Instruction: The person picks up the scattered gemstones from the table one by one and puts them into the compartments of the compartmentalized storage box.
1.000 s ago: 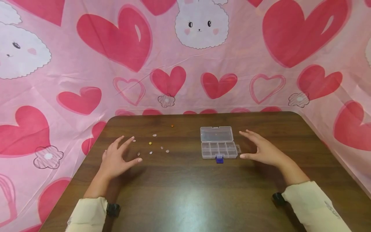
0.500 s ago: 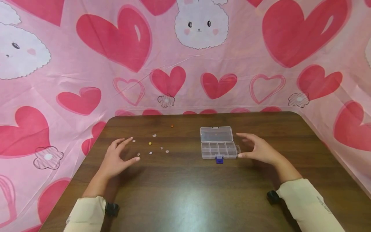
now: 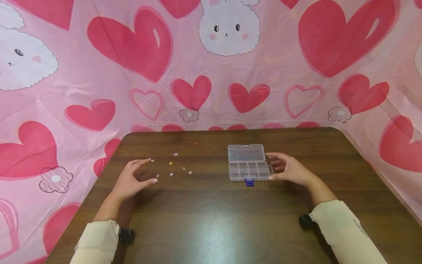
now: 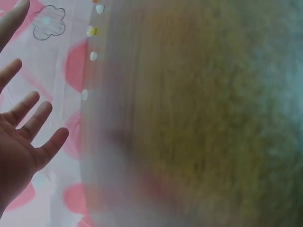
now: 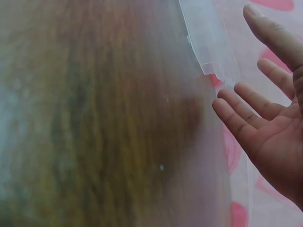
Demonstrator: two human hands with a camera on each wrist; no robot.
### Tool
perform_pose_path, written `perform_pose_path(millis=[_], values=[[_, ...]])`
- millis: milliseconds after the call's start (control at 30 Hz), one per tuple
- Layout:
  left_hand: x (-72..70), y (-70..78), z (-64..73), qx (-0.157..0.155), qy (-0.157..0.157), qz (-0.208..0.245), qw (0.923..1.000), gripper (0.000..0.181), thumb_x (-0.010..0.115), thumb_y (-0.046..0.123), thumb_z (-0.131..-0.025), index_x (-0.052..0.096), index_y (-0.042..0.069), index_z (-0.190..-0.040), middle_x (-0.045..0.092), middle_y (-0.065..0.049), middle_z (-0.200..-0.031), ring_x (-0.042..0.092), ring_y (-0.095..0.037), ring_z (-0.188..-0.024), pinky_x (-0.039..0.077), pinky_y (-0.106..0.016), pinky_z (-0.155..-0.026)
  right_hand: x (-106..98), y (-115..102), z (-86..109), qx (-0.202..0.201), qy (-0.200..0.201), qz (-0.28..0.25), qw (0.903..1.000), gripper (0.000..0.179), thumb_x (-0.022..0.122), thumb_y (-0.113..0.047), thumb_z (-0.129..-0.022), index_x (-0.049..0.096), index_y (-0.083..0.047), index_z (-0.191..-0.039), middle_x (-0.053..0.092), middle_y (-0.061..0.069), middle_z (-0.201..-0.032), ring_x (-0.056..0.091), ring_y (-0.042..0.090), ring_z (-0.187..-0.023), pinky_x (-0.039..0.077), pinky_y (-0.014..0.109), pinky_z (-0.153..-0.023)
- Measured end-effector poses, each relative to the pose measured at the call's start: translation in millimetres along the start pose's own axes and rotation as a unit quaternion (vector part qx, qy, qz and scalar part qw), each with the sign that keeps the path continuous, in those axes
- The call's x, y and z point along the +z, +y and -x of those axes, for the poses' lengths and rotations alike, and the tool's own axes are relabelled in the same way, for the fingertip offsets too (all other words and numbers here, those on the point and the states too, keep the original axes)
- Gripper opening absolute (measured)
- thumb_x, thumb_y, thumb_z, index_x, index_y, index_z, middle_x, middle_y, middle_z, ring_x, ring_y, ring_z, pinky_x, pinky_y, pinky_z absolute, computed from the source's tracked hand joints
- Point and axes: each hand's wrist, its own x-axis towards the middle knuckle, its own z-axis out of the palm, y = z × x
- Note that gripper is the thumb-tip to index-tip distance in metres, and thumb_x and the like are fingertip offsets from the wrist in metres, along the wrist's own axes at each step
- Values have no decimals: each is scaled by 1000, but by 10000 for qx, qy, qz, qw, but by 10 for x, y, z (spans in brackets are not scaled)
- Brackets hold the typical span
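On the brown table (image 3: 211, 205) lies a clear plastic compartment box (image 3: 238, 179). Its lid (image 3: 246, 153) is tipped back and a blue latch (image 3: 249, 182) hangs at the front. My right hand (image 3: 293, 171) is at the box's right side, fingers spread, thumb by the front corner; whether it touches cannot be told. In the right wrist view its fingers look apart from the box (image 5: 201, 42). My left hand (image 3: 129, 183) hovers left of several small beads or stones, including a yellow one (image 3: 170, 163) and a whitish one (image 3: 171, 174). It holds nothing.
A small orange bead (image 3: 196, 143) lies farther back, left of the box. A pink cloth (image 3: 211, 66) with hearts and rabbits hangs behind and beside the table. Black wrist cameras sit at both cuffs, one on the left (image 3: 126, 235).
My right hand has moved left, closer to the box's right edge. My left hand has shifted slightly, its fingers a little less raised. The box and beads stay where they were.
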Motion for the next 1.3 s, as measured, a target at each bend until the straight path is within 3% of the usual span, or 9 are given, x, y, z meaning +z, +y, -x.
perform_pose_path(millis=[233, 500, 867, 1033, 1300], values=[[-4, -54, -20, -183, -250, 195, 9993, 72, 89, 32, -71, 60, 9, -133, 56, -22, -124, 55, -40, -109, 44, -58, -89, -6, 84, -35, 31, -197, -321, 9993, 85, 87, -11, -72, 42, 2, -142, 52, 28, -130, 55, 42, -114, 51, 46, -90], [-17, -107, -46, -467, -881, 466, 9939, 72, 89, 29, -70, 60, 4, -131, 63, -23, -119, 62, -38, -104, 51, -52, -87, 11, 143, -59, -8, -326, -598, 9977, 82, 87, -6, -71, 43, 5, -140, 54, 27, -124, 56, 39, -110, 52, 34, -88], [79, -206, -131, -444, -1127, 520, 9913, 59, 86, 26, -75, 65, 2, -125, 69, -15, -113, 64, -32, -102, 51, -47, -87, 21, 145, -113, 168, -494, -698, 9962, 78, 86, -4, -72, 45, 7, -137, 54, 27, -125, 56, 37, -108, 52, 31, -88], [95, -221, -178, -570, -1198, 544, 9897, 57, 85, 27, -76, 66, 2, -123, 70, -13, -112, 64, -30, -100, 51, -45, -88, 33, 143, -117, 359, -493, -669, 9959, 75, 86, -4, -72, 48, 8, -135, 55, 27, -126, 58, 34, -106, 52, 29, -86], [129, -265, -238, -592, -1238, 596, 9887, 49, 85, 22, -77, 69, 0, -118, 71, -12, -109, 62, -27, -97, 50, -35, -85, 39, 125, -111, 359, -461, -380, 9976, 74, 86, -6, -72, 49, 10, -134, 56, 28, -125, 61, 33, -104, 53, 35, -85]])
